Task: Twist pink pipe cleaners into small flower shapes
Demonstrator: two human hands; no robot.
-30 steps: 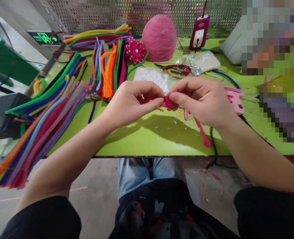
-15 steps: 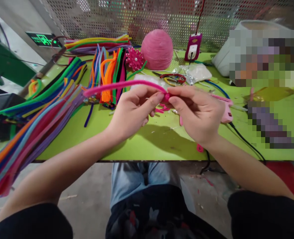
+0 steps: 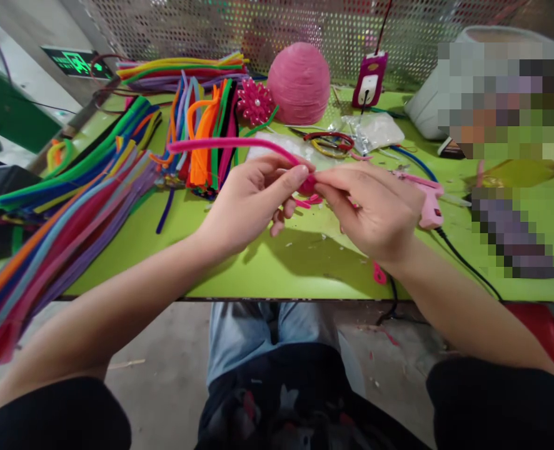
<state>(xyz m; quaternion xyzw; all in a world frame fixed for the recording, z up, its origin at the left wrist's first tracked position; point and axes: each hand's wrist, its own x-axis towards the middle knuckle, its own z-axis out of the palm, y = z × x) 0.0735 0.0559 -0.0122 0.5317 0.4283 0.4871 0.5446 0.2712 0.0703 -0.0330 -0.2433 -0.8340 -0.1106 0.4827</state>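
A hot-pink pipe cleaner (image 3: pixel 230 144) is held between both hands above the table, its long free end reaching out to the left. Its other end is coiled into a small tight ball at the fingertips. My left hand (image 3: pixel 253 200) pinches it between thumb and index finger, the other fingers loosely curled. On the coiled end, the thumb and fingers of my right hand (image 3: pixel 375 209) are closed too, and they partly hide it. Pink pipe cleaner pieces (image 3: pixel 309 201) lie on the table just behind the hands.
Bundles of coloured pipe cleaners (image 3: pixel 84 206) cover the left side. A pink yarn-like ball (image 3: pixel 299 84) and a pink flower (image 3: pixel 255 102) stand at the back. Scissors (image 3: pixel 328 141), a plastic bag (image 3: pixel 375 132) and a pink glue gun (image 3: pixel 428 197) with its cord lie toward the right.
The free end of the pipe cleaner has swung slightly right and up. My right hand has turned a little around the coiled end; both hands still grip it.
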